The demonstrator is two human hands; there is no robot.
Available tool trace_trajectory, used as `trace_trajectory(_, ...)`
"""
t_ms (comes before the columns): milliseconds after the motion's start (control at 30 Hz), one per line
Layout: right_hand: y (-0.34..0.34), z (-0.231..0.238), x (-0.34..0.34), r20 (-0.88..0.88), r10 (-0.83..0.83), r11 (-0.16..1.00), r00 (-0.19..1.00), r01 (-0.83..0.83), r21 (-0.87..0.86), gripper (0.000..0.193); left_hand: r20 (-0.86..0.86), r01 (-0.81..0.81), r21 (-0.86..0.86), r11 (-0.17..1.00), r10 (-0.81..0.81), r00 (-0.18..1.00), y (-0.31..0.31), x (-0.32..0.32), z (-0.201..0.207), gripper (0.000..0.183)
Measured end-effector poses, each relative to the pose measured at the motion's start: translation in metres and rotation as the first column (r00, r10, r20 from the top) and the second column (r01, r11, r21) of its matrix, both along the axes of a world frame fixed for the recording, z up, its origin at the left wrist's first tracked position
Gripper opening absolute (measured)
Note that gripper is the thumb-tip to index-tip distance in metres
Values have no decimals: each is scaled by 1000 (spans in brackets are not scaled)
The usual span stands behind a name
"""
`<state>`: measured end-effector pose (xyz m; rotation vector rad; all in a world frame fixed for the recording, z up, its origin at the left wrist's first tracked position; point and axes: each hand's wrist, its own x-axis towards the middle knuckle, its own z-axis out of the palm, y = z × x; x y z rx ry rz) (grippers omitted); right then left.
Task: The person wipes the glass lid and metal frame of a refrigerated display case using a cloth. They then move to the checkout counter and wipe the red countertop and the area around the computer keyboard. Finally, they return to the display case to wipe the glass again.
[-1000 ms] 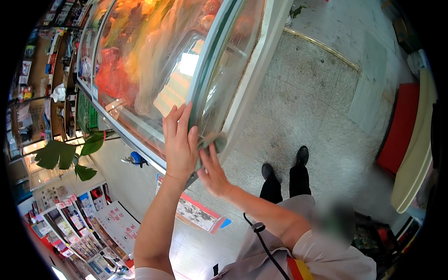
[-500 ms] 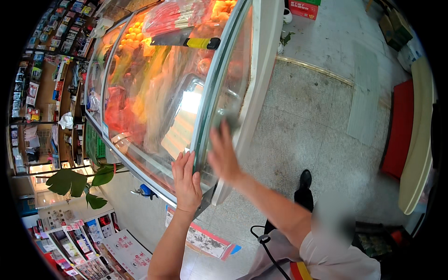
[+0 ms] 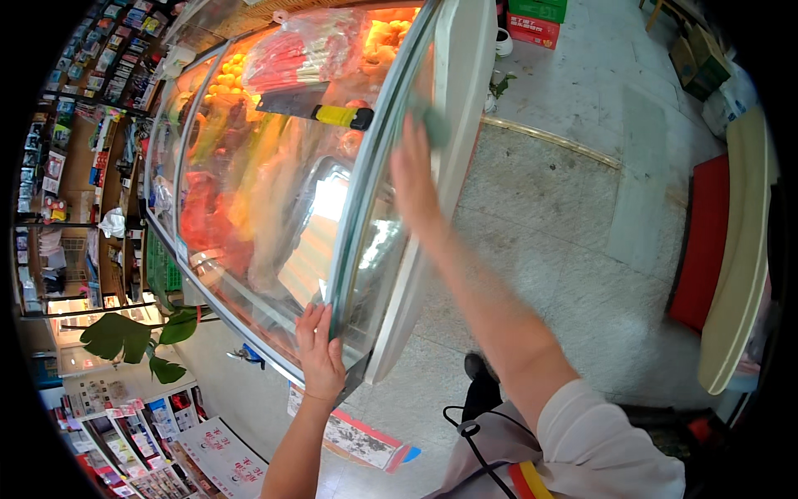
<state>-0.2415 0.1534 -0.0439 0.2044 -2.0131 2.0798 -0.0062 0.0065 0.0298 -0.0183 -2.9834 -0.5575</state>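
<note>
My left hand rests on the near corner of a glass display case, its fingers stretched along the top edge and holding nothing. On the case's right side, my right hand presses a dark green pad or cloth to the glass; motion blurs both, so the cloth's kind is unclear. A wide-bladed knife with a yellow and black handle lies on the glass top, left of my right hand. Beyond it sits a clear plastic bag of red and white sticks.
Under the glass are orange fruit and a clear tray. A leafy plant and stocked shelves stand to the left. On the right is a red and cream counter; boxes sit far back.
My right hand has slid away from me along the glass side with the green cloth. My left hand stays at the corner. The view has shifted slightly.
</note>
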Motion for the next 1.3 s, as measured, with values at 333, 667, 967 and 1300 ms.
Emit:
trace_trajectory(333, 0, -34, 98, 214, 344, 926, 914, -367, 83, 62, 70, -37, -73, 997, 42, 997, 0, 5, 2, 48)
trace_trajectory(667, 40, -5, -86, -46, -76, 937, 996, 88, 339, 48, 55, -34, -14, 999, 35, 998, -3, 3, -1, 41)
trace_trajectory(967, 41, 3, -93, -268, -112, 912, 957, 206, 354, 51, 59, -49, -6, 999, 49, 997, -8, 8, -3, 43)
trace_trajectory(1300, 17, -119, 33, -75, -2, 884, 997, 37, 467, 55, 66, -43, -1, 999, 43, 997, -2, -1, 3, 43)
